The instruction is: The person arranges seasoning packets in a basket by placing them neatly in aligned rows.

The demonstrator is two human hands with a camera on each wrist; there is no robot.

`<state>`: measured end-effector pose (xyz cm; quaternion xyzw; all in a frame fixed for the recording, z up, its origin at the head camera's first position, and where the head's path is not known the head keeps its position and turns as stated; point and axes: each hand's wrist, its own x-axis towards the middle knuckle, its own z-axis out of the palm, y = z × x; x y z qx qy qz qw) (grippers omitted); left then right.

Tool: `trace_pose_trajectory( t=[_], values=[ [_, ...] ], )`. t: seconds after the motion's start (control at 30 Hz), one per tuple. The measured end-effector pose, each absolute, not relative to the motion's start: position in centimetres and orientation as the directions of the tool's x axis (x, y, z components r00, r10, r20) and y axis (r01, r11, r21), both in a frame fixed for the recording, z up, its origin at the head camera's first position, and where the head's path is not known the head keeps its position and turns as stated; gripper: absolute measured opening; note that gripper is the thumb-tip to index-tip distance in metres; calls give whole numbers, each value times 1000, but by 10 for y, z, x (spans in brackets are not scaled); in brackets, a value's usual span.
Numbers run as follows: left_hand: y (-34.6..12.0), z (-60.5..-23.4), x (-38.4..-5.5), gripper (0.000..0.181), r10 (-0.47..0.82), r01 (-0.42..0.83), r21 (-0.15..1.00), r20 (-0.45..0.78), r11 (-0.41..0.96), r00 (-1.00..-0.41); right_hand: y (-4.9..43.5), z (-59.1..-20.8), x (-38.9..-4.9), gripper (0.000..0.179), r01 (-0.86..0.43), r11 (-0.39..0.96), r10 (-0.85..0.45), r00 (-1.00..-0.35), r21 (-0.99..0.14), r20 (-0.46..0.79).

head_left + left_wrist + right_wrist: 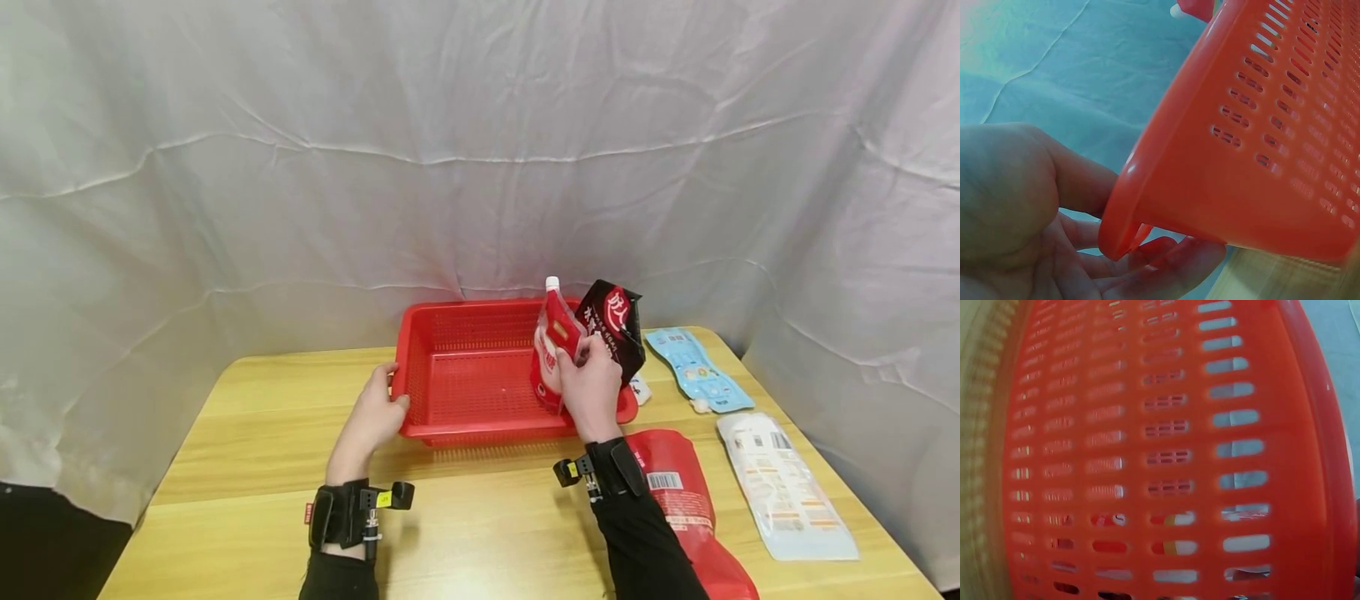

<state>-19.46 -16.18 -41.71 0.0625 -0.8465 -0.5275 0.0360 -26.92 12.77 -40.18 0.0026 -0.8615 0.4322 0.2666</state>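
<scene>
A red plastic basket [480,429] with slotted walls stands on the table. My left hand [377,408] grips its left end; in the left wrist view, the thumb lies over the rim [1147,147] and the fingers curl beneath it. At the basket's right end, my right hand [591,385] pinches the edge of a red-and-white spouted pouch [550,367] with a white cap, upright inside the basket. Beside it leans a black bag [626,337] with a red emblem, partly behind the fingers. The right wrist view shows mainly the slotted basket wall [1129,444], the hand hidden.
Right of the basket lie a light-blue spouted pouch [697,371], a white printed packet [783,487] and a red bag [678,500] next to the right forearm. A grey curtain [450,167] hangs close behind the basket. The wooden table [262,467] extends to the left.
</scene>
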Motion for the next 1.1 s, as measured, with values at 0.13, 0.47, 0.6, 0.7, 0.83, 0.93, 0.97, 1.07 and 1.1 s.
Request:
trace_pose_trajectory(
  t=[0.13,0.47,0.6,0.7,0.83,0.93,0.97,1.07,1.1],
  values=[
    [-162,-417,-195,61,-140,-57,897,6,438,-990,130,-399,-271,24,-223,625,209,-876,-748,436],
    [-161,-413,-194,60,-136,-60,895,1,441,-991,131,-396,-267,33,-250,580,157,-899,-775,408],
    [-162,-413,-194,61,-132,-59,894,0,444,-991,134,-395,-260,38,-274,570,134,-899,-775,417],
    [-162,-414,-194,61,-132,-65,895,-7,441,-991,141,-392,-250,40,-297,556,113,-898,-776,425],
    [-161,-414,-194,61,-133,-78,900,-22,429,-991,155,-384,-233,41,-343,528,79,-891,-777,447],
    [-160,-413,-192,61,-131,-87,902,-34,422,-991,168,-376,-219,41,-371,538,68,-876,-757,478],
    [-160,-413,-192,61,-130,-84,901,-31,425,-991,173,-374,-215,41,-373,550,69,-871,-747,486],
    [-160,-412,-192,61,-131,-87,901,-34,426,-991,190,-369,-202,42,-354,596,78,-868,-721,490],
    [-160,-412,-192,60,-130,-85,899,-31,430,-991,197,-368,-198,43,-340,610,82,-871,-715,484]
  ],
)
